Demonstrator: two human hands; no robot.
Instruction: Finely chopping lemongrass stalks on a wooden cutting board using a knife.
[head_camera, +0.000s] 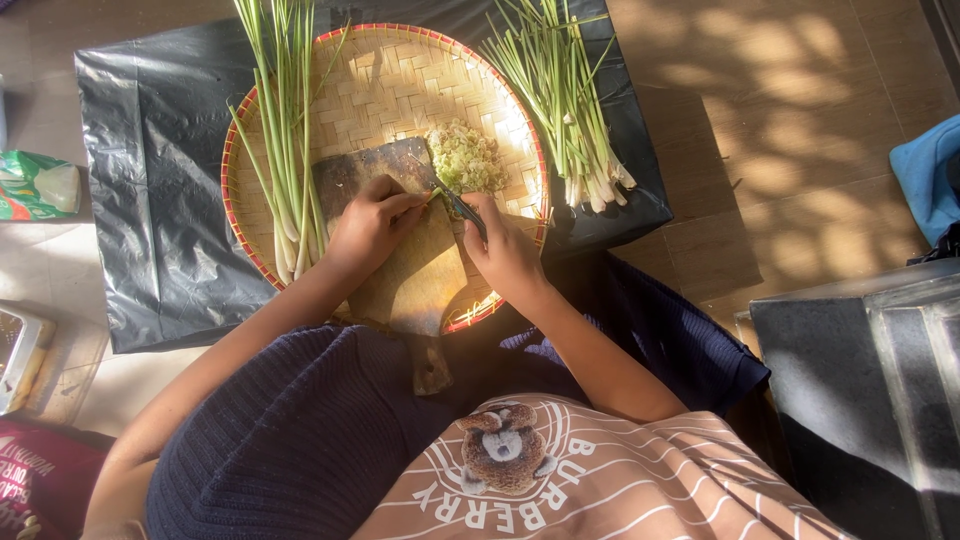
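Left hand (368, 222) pins a lemongrass stalk (436, 194) to the wooden cutting board (415, 270), fingertips bunched tight on it. Right hand (503, 245) is wrapped around the knife (452, 197). That stalk looks light, stiff and fibrous; best held just behind the blade.

This looks like a home, with food being prepared on the floor rather than at a counter. A round woven bamboo tray (390, 80) sits on a black plastic sheet (150, 200) spread over a wood-patterned floor (800, 120), with a worn wooden cutting board (415, 275) and green stalks (560, 90) on it. Dappled sunlight falls across the floor.
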